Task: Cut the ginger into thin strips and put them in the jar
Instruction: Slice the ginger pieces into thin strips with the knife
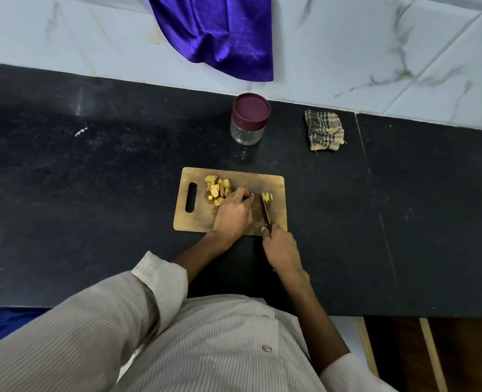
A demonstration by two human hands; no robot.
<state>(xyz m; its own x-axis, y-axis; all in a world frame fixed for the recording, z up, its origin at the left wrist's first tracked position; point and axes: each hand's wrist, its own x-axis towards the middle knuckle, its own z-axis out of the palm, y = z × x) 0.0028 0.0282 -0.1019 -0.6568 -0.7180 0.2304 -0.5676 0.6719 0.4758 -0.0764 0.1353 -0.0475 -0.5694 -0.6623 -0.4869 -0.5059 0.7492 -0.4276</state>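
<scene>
Wooden cutting board (234, 176) at frame centre on black counter (92, 193). Ginger pieces (217, 188) piled on board's upper left, beside handle slot. Left hand (234, 212) just right of pile, fingers curled down onto board; anything pinned under fingertips hidden, can't tell. Right hand (280, 247) at board's lower right edge, wrapped round knife (265, 210) handle, blade pointing up-frame. Few cut strips (268, 197) right of blade tip. Jar (249, 120) above board, maroon lid on. Checked cloth (324, 130) right of jar. Purple fabric (220, 35) top centre.
</scene>
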